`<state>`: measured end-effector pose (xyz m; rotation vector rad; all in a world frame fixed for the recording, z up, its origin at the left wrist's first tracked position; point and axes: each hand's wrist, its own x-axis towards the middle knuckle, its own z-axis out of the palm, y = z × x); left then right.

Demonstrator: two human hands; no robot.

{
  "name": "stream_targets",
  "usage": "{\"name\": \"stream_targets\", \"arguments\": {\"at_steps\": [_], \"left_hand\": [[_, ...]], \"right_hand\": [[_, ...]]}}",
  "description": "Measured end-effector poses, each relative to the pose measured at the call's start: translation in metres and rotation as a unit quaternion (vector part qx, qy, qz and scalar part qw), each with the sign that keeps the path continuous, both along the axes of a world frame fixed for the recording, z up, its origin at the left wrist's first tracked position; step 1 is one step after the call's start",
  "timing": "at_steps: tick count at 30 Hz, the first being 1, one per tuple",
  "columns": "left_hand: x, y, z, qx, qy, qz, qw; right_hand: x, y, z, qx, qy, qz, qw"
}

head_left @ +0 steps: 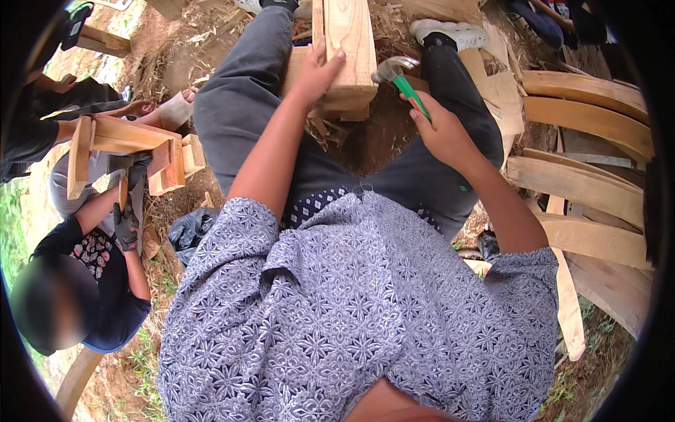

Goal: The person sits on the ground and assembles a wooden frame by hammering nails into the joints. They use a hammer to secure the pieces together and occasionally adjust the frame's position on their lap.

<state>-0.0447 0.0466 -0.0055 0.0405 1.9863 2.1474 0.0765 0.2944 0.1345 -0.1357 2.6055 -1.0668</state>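
Observation:
A thick, pale wooden block (355, 49) with a narrow strip (318, 17) along its left side lies between my knees. My left hand (314, 79) grips this wood near its close end, thumb on the right and fingers on the left; the undersides of the fingers are hidden. Just right of the block, my right hand (441, 126) is closed around the green handle of a claw hammer (409, 93). The hammer's metal head is beside the block's near right corner, and I cannot tell whether they touch.
Several curved wooden pieces (576, 172) are stacked at the right. On the left a co-worker (98, 253) in dark gloves holds a tool by a wooden frame (130, 137); another person sits beyond. A black plastic bag (190, 235) lies near my left leg. Wood shavings litter the dirt.

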Motion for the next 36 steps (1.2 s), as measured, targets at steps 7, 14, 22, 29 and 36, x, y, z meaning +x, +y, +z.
{"name": "stream_targets", "arguments": {"at_steps": [7, 14, 22, 29, 36], "left_hand": [[0.002, -0.013, -0.014, -0.029, 0.028, 0.012, 0.999], [-0.005, 0.005, -0.010, -0.049, 0.034, 0.008, 0.998], [0.004, 0.001, -0.016, -0.030, 0.015, 0.021, 0.999], [0.010, 0.008, 0.006, -0.008, 0.015, -0.002, 1.000], [0.005, 0.008, -0.010, -0.008, 0.016, 0.011, 1.000]], "right_hand": [[-0.019, 0.000, 0.093, -0.256, 0.144, -0.203, 0.934], [-0.008, 0.026, -0.021, 0.010, 0.129, 0.020, 0.991], [-0.004, 0.030, 0.011, 0.122, 0.391, -0.097, 0.907], [-0.005, 0.006, 0.033, 0.005, 0.169, -0.080, 0.982], [0.007, 0.003, 0.011, 0.114, 0.325, -0.065, 0.936]]}}
